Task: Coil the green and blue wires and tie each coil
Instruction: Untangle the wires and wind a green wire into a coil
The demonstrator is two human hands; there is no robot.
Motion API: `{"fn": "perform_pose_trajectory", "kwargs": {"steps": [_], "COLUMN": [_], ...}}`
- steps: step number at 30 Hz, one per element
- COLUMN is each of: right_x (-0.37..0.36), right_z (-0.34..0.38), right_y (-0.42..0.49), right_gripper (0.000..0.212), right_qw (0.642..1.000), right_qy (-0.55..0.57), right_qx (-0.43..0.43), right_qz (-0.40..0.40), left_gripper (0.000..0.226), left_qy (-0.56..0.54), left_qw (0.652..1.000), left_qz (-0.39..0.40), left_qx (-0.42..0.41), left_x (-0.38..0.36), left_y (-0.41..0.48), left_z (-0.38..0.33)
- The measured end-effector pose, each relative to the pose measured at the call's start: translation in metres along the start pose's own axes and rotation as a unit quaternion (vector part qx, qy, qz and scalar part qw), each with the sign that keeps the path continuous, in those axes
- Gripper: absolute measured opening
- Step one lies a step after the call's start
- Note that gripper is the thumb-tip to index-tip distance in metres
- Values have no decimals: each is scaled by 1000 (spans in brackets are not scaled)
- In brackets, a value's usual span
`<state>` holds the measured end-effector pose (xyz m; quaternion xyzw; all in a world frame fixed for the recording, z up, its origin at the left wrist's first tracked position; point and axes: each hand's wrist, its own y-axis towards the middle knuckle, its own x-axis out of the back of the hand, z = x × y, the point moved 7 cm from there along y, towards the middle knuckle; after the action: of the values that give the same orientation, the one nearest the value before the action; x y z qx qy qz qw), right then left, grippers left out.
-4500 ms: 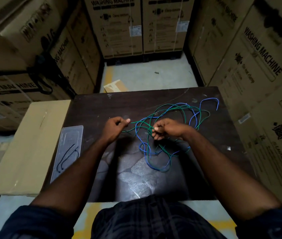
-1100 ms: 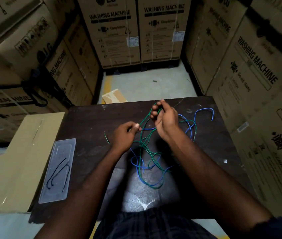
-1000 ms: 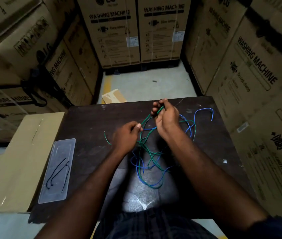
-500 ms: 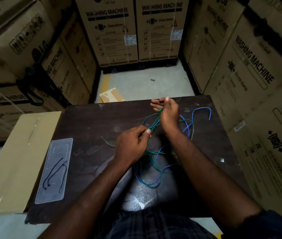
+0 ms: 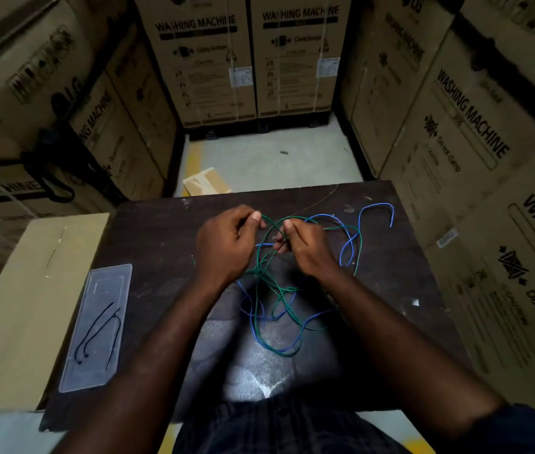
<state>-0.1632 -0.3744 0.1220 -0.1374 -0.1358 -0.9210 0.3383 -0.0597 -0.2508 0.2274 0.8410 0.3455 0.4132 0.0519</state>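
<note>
A green wire (image 5: 281,291) and a blue wire (image 5: 376,206) lie tangled together in loose loops on the dark table (image 5: 154,244). My left hand (image 5: 226,244) pinches the green wire between thumb and fingers, raised above the table's far middle. My right hand (image 5: 308,247) pinches the same green wire a short way to the right, so a small green arc spans between both hands. Strands of both colours hang from the hands down to the pile near the table's front. One blue end curls away at the far right.
A clear plastic tray (image 5: 97,326) holding thin black ties sits at the table's left edge, partly on a flat cardboard box (image 5: 20,299). Tall washing-machine cartons (image 5: 475,165) wall in both sides and the back. A cardboard scrap (image 5: 205,185) lies on the floor beyond the table.
My left hand has risen from near the pile to beside my right hand at the table's far middle, drawing green wire up with it. The green end left of it no longer shows.
</note>
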Motion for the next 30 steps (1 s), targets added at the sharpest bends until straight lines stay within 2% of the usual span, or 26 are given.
{"fn": "perform_pose_trajectory", "kwargs": {"steps": [3,6,10,13,16,23,27,30], "right_x": [-13,-24,-24,-29,-35,-37,-32,-24], "right_z": [8,18,32,37,39,58,69,72], "right_y": [-11,-16,-14,-15,-18,-22,-19,-14], "right_gripper": [40,42,41,39,36,10,16,27], "right_qw": [993,988,982,969,940,895,854,856], "right_qy": [92,69,103,173,282,403,484,488], "right_qx": [-45,-36,-41,-71,-106,-67,-41,-18], "right_qz": [66,131,152,159,158,180,186,172], "left_gripper": [20,21,22,22,22,26,29,27], "left_qy": [10,34,48,31,-13,-112,-134,-160], "left_qw": [999,996,990,986,979,963,954,943], "left_qz": [-25,-50,-62,-4,69,118,151,181], "left_qx": [29,66,118,161,193,216,220,229], "left_x": [6,11,9,-6,-23,-35,-38,-42], "left_y": [8,14,16,16,10,3,0,-7], "left_z": [13,28,51,77,97,100,92,88]}}
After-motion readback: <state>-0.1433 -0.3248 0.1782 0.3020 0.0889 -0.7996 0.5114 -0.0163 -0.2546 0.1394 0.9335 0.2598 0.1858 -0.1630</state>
